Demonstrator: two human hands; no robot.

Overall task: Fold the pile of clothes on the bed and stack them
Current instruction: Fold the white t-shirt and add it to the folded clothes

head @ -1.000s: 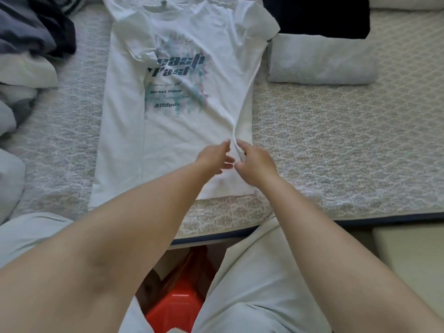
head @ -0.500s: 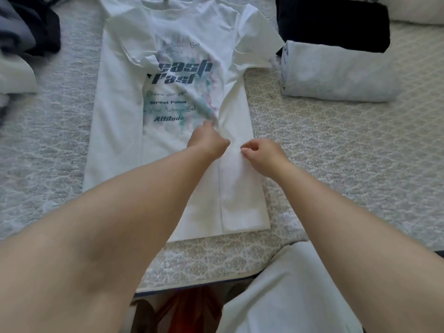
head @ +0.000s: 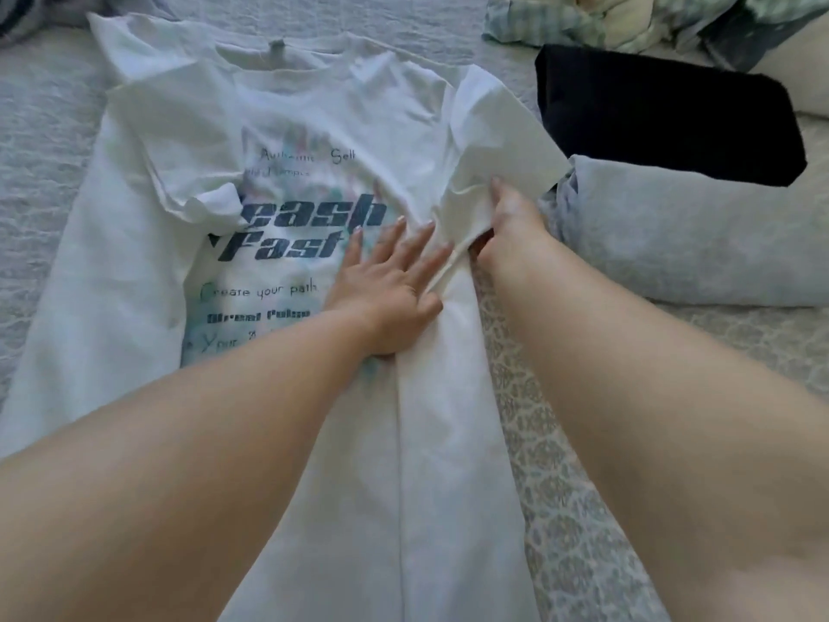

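Observation:
A white T-shirt (head: pixel 287 127) with a dark printed slogan lies face up on the patterned bed cover (head: pixel 574 509). Its right side is folded inward as a long strip, and its left side is folded in too. My left hand (head: pixel 390 285) presses flat on the print with straight fingers, beside the fold line. My right hand (head: pixel 507 231) grips the shirt's right sleeve (head: pixel 498 127) near the armpit, thumb on top and fingers under the cloth.
A folded pale grey garment (head: pixel 691 235) lies right of the shirt, with a folded black one (head: pixel 664 114) behind it. Unfolded clothes (head: pixel 628 15) are heaped at the back right. Dark cloth (head: pixel 18 20) shows at the far left corner.
Both hands have moved up the shirt from its lower part. My left hand has opened flat on the print. My right hand has taken hold of the right sleeve.

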